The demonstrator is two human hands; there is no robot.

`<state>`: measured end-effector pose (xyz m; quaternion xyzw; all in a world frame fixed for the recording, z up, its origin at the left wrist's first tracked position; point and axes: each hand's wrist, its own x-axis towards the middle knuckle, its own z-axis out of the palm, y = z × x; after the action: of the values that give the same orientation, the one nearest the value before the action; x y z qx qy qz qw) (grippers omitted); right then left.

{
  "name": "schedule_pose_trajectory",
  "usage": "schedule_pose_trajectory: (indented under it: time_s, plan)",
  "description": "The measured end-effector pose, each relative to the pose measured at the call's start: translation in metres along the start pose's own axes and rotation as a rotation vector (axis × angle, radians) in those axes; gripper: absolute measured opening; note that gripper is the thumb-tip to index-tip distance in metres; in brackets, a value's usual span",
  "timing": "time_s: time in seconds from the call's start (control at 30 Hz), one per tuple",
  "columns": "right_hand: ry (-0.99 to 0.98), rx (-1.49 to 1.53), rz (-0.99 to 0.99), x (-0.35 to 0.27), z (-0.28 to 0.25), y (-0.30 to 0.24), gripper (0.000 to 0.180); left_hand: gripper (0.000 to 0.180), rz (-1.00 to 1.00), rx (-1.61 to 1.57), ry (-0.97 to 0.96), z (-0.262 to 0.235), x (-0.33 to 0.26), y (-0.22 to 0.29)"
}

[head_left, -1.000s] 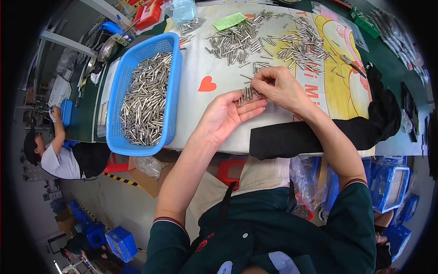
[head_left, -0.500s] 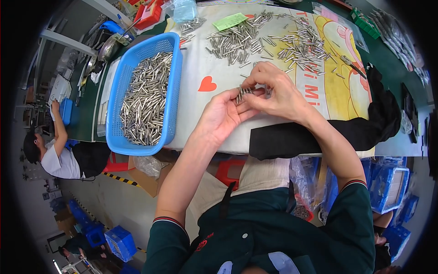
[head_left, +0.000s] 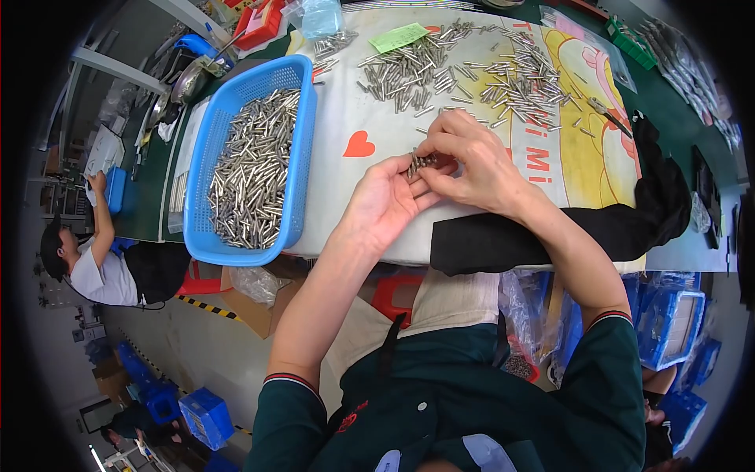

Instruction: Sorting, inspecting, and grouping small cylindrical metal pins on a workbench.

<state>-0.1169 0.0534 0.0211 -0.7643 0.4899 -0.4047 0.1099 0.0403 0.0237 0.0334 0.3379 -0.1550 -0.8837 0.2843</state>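
Honestly, the biggest risk sits well off to the left of my grip: the blue basket [head_left: 253, 169] is heaped with metal pins and stands near the table's front edge, so a stray elbow could tip it. Nearer, just beyond my fingers, the loose pins [head_left: 472, 75] lie scattered on the white printed cloth [head_left: 370, 118]; they are round and would likely roll if I brush them. Smallest of all is the little bundle of pins [head_left: 419, 162] itself. My left hand [head_left: 385, 200] lies cupped and open beneath it, while my right hand [head_left: 472, 161] pinches it at the fingertips. That pinch looks light, so I judge a pin could slide out and drop into my lap.
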Motion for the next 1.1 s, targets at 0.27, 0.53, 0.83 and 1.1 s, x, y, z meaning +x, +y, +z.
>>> schedule_pose_trajectory:
  time_s: [0.27, 0.53, 0.83, 1.1]
  plan:
    - [0.102, 0.003, -0.093, 0.001, 0.000, -0.001, 0.012, 0.030, 0.068, -0.007, -0.033, 0.001, 0.002, -0.002]
    - [0.242, 0.392, 0.326, 0.005, -0.003, 0.005, 0.012, 0.034, 0.057, -0.029, -0.043, -0.004, 0.000, -0.001]
    - [0.249, 0.420, 0.354, 0.003, -0.002, 0.005, 0.014, 0.035, 0.048, -0.047, -0.047, -0.004, 0.000, -0.001]
    - [0.231, 0.407, 0.319, 0.003, 0.000, 0.007, 0.015, 0.035, 0.060, -0.039, -0.015, -0.001, -0.002, -0.001]
